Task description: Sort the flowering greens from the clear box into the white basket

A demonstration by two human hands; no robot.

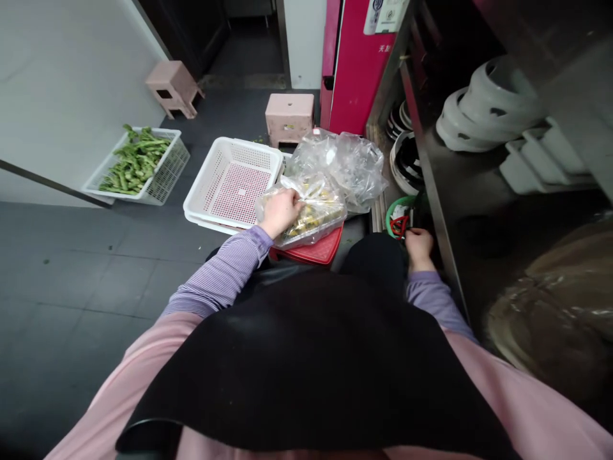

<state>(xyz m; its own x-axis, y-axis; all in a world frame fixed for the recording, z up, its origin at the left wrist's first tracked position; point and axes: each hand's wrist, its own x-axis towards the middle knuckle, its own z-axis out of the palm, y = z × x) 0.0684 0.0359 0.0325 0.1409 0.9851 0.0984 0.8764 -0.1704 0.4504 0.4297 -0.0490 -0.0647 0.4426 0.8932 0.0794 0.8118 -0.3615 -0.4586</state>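
Observation:
My left hand [279, 212] is closed on the gathered top of a clear plastic bag [318, 217]. Yellowish-green pieces show through the bag, which rests on a red stool [322, 249]. Low at the right, my right hand [419, 247] has its fingers pinched at the edge of red-handled scissors [398, 226]. The scissors are over a small green basket [393, 209] with small items in it, partly hidden by the hand and my knee. A larger clear plastic bag [342, 163] lies just behind the bag in my left hand.
White baskets [232, 144] are stacked left of the bag. Another white basket [167, 167] holds green stalks [138, 160]. Pink stools [290, 118] stand behind, near a magenta cabinet [357, 76]. A metal shelf [431, 185] with white containers [498, 102] borders the right side.

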